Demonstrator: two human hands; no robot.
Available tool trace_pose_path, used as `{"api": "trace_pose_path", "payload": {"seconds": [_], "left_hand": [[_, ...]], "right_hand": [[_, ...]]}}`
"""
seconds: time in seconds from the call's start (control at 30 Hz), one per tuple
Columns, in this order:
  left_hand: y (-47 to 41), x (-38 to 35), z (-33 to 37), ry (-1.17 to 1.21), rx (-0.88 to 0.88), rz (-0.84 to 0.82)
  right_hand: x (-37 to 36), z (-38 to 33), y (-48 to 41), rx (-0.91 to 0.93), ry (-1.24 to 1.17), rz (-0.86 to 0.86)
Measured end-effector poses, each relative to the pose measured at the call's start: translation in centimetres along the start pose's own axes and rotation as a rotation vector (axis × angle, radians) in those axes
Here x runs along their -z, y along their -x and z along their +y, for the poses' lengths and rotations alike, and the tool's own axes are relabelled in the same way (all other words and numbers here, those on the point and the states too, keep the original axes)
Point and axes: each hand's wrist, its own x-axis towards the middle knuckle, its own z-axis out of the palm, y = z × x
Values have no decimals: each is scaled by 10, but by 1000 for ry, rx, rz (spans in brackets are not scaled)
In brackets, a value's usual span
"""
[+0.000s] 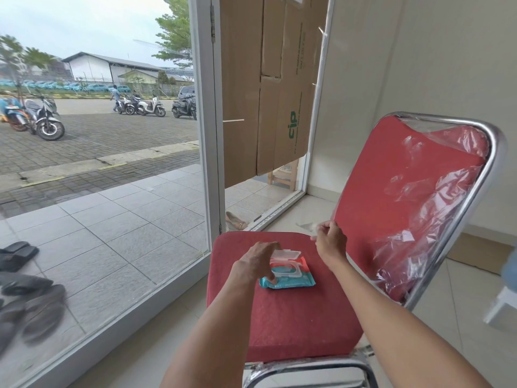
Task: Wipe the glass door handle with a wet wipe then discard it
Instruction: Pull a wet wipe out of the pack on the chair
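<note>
Left hand (258, 261) pins pack (288, 271); right hand (331, 242) pinches wipe (313, 227).

The left hand (256, 264) hides the nine-o'clock end of the wet wipe pack (288, 273), and the wipe (310, 226) pinched in the right hand (331, 242) is a blur.

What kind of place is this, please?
Probably the entrance of a small office or shop: a glass wall facing a paved lot with parked motorbikes, a red chair, and sandals left outside.
</note>
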Motion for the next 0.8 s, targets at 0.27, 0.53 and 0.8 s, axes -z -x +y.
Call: {"api": "trace_pose_path", "payload": {"seconds": [0.27, 0.53, 0.8], "left_hand": [[3, -1, -3, -15, -7, -17], [8, 1, -2, 11, 10, 1], [5, 3, -1, 18, 23, -44]], "right_hand": [[-8, 1, 21, -55, -57, -245], [-12, -4, 36, 73, 262, -491], [-14, -3, 36, 90, 342, -550]]}}
